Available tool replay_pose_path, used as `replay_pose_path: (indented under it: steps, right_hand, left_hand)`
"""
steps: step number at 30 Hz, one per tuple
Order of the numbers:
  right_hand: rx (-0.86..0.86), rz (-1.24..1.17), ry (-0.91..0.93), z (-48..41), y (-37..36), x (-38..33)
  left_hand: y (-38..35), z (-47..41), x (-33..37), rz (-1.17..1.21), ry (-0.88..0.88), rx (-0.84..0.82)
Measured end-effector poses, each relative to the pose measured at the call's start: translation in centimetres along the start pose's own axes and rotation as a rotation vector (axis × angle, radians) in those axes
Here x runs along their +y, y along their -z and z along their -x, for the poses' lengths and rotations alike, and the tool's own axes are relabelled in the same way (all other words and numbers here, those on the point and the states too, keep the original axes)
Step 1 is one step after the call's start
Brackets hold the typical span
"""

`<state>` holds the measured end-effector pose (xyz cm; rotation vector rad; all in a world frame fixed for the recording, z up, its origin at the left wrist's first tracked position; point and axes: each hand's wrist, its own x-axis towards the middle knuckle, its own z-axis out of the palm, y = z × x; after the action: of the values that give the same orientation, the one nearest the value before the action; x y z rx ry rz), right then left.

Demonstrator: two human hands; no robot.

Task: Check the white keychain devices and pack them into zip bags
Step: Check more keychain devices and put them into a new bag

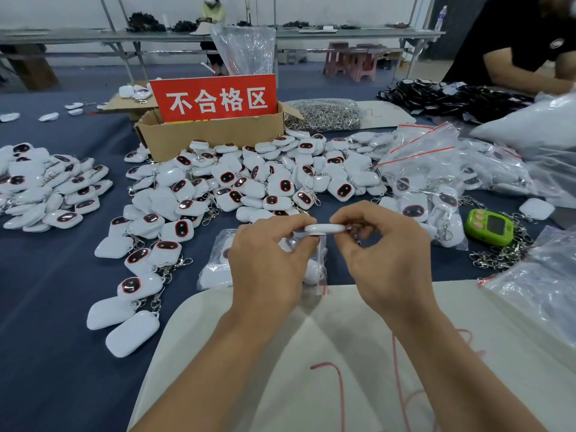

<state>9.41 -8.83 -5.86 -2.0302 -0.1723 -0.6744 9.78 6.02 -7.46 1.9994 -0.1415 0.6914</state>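
Above the desk (56, 291) my left hand (268, 260) and right hand (383, 254) each pinch one device (324, 228) edge-on; a loose grip could drop it among unchecked ones.

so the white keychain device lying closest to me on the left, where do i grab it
Likely pinch the device across its two long edges, coming straight down from above. It lies flat, plain white side up, with bare cloth on its near side. Avoid its clasp at the far end, which sits among neighbours' chains.
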Motion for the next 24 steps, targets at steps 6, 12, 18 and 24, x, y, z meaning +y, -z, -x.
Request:
replay_pose_path:
  steps: [6,12,18,24]
  right_hand:
    - [-0.131,-0.393,-0.349,-0.6,-0.1,-0.2]
    - [-0.301,-0.556,-0.415,-1.1,0.8,0.3]
    - [-0.383,-0.377,-0.380,-1.2,1.2,0.7]
    - [-0.130,0.005,-0.524,-1.5,1.0,2.4]
  left_hand:
    - [-0.1,0.4,-0.3,0.048,-0.064,-0.107]
    - [-0.1,0.0,-0.2,0.140,-0.025,-0.145]
    - [0.0,-0.6,-0.4,0.193,0.191,-0.127]
    - [-0.7,0.8,0.4,-0.497,0.137,-0.156]
